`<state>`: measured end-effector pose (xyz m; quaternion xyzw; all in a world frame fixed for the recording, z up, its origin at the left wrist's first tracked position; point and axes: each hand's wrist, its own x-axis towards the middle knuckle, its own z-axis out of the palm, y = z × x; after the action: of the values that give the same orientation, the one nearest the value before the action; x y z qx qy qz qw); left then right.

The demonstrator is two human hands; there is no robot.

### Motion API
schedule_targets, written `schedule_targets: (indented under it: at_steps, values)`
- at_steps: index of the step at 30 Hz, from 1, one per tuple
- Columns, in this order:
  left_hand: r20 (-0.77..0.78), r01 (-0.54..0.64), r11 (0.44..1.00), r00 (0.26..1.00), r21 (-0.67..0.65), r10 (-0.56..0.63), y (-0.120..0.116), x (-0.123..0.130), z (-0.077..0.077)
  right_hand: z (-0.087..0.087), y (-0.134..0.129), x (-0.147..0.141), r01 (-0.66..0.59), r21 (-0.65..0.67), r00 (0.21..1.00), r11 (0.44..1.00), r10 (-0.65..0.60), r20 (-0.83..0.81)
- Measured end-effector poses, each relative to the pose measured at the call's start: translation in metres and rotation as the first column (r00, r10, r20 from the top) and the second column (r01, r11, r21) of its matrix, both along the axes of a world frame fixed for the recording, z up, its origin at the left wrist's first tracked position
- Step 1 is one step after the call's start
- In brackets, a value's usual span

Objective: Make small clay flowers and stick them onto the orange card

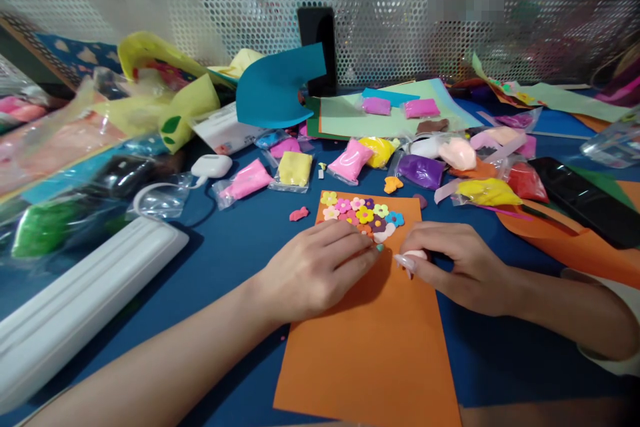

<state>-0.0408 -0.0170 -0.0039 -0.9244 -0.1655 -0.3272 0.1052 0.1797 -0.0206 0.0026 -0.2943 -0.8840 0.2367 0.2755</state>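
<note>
An orange sheet of paper (365,347) lies on the blue table with a cluster of small colourful clay flowers (365,215) at its far end. My left hand (320,267) rests palm down over the near side of the flowers, its fingers stretched out and its thumb hidden. A small teal spot shows at its fingertips; whether it is a nail or clay I cannot tell. At the sheet's right edge my right hand (450,260) has its fingers closed on a pale pink lump of clay (415,254), partly hidden by the fingers.
Behind the sheet are bagged clay packets, among them pink (350,161), purple (420,171) and yellow (487,192). A white lamp-like bar (95,287) lies at left. A dark phone (590,200) is at right; another (320,47) stands against the mesh panel.
</note>
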Motion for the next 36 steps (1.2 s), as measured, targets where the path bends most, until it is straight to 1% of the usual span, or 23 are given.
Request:
schedule_targets:
  at_steps: [6,9,13,19,25,27,30,32,34,36]
  values:
    - [0.002,-0.014,1.000,1.000,-0.013,0.014,-0.001,-0.002,0.000,0.000,0.001,0.000,0.009,-0.005,1.000,1.000,-0.009,0.007]
    - [-0.017,-0.048,0.999,0.999,-0.012,0.048,-0.001,-0.002,0.000,0.000,0.000,0.000,0.008,-0.009,1.000,1.000,-0.008,0.005]
    - [0.011,-0.090,0.996,0.996,0.006,0.090,0.000,0.000,-0.002,-0.001,-0.001,0.000,0.014,-0.003,1.000,1.000,-0.014,-0.004]
    - [-0.001,-0.133,0.991,0.991,-0.026,0.133,0.002,0.004,-0.008,0.000,0.002,0.002,0.127,0.050,0.991,0.991,-0.124,-0.060]
    - [0.035,-0.187,0.982,0.982,0.010,0.186,0.000,0.006,-0.007,-0.001,0.002,0.003,0.147,0.073,0.986,0.986,-0.140,-0.090]
    - [0.044,-0.165,0.986,0.985,-0.003,0.165,-0.002,0.005,-0.006,-0.003,0.002,0.003,0.150,0.071,0.984,0.986,-0.142,-0.103]
    - [0.028,-0.084,0.993,0.996,-0.079,0.086,-0.007,0.007,-0.005,-0.004,0.003,0.004,0.149,0.067,0.984,0.986,-0.141,-0.113]
    - [0.029,-0.053,0.993,0.998,-0.102,0.057,-0.013,0.011,-0.004,-0.004,0.003,0.004,0.153,0.071,0.984,0.986,-0.146,-0.104]
    - [0.027,-0.063,0.994,0.998,-0.084,0.065,-0.021,0.016,-0.003,-0.003,0.003,0.003,0.157,0.061,0.985,0.986,-0.151,-0.085]
    - [-0.023,-0.084,0.994,0.996,-0.071,0.082,-0.026,0.020,-0.002,-0.001,0.003,0.002,0.156,0.039,0.986,0.987,-0.154,-0.061]
